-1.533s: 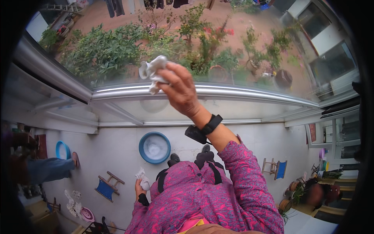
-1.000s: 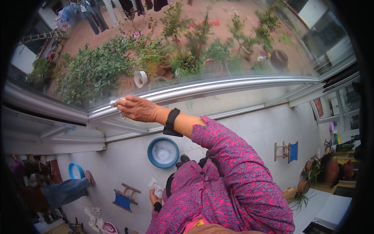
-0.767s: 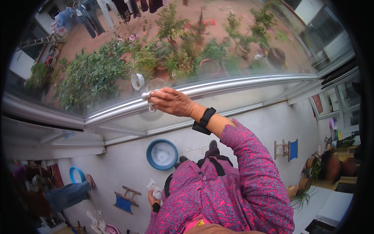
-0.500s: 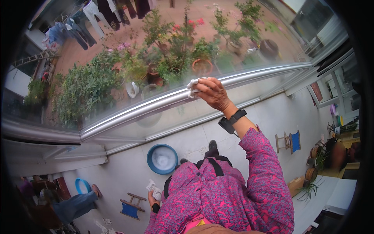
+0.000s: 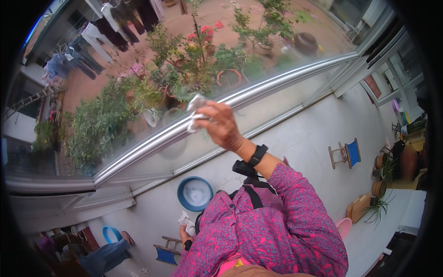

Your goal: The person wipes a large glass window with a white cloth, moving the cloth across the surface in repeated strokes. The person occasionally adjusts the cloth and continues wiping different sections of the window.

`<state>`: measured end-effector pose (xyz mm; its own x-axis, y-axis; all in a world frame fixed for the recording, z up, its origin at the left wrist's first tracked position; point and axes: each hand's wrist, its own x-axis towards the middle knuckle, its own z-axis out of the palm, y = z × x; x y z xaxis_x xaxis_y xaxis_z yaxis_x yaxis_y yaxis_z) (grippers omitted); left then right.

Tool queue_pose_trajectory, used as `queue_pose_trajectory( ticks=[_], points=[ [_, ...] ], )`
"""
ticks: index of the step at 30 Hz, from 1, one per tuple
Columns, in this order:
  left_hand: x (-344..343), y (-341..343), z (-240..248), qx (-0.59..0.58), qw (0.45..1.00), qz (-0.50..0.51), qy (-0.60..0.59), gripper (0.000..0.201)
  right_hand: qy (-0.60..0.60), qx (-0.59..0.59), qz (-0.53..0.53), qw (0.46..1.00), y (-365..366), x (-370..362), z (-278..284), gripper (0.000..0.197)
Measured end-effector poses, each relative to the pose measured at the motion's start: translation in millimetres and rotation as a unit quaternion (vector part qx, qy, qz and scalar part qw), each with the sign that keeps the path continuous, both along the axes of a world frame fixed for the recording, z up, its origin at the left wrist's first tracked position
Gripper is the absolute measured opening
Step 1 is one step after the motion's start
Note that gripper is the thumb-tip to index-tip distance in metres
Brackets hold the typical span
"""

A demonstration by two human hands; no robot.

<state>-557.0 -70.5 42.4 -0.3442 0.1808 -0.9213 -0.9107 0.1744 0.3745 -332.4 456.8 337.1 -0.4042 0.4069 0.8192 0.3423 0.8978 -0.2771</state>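
Ahead of me my right hand [image 5: 218, 125] presses a crumpled white cloth [image 5: 195, 111] onto the silver window rail [image 5: 258, 91], its fingers bent over the cloth. Part of the cloth stands up against the window glass above the rail. Low at my left side, my left hand [image 5: 186, 235] is closed around another white cloth [image 5: 187, 222], which pokes up past the fingers. A blue basin [image 5: 179, 193] of sudsy water sits on the floor just beyond that hand, below the window.
Blue-seated folding stools stand on the floor, one at right [image 5: 353, 153] and one at left [image 5: 165, 255]. A smaller blue basin [image 5: 111, 234] lies further left. Potted plants [image 5: 205, 69] and hanging laundry [image 5: 99, 39] are beyond the glass. A white tabletop [image 5: 376, 219] is at right.
My right hand has slid leftward along the rail with its cloth. My left hand still holds its cloth low at my side. The whole view has shifted slightly.
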Motion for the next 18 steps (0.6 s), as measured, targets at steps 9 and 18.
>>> queue_pose_trajectory(
  ticks=[9,18],
  points=[
    [33,3,45,0.031,0.995,-0.018,0.097,0.042,-0.056,0.210,0.160,0.963,9,-96,-9,0.012],
    [39,-22,29,-0.017,0.998,-0.007,0.057,0.041,-0.107,0.184,0.030,0.977,89,70,-17,0.020]
  ],
)
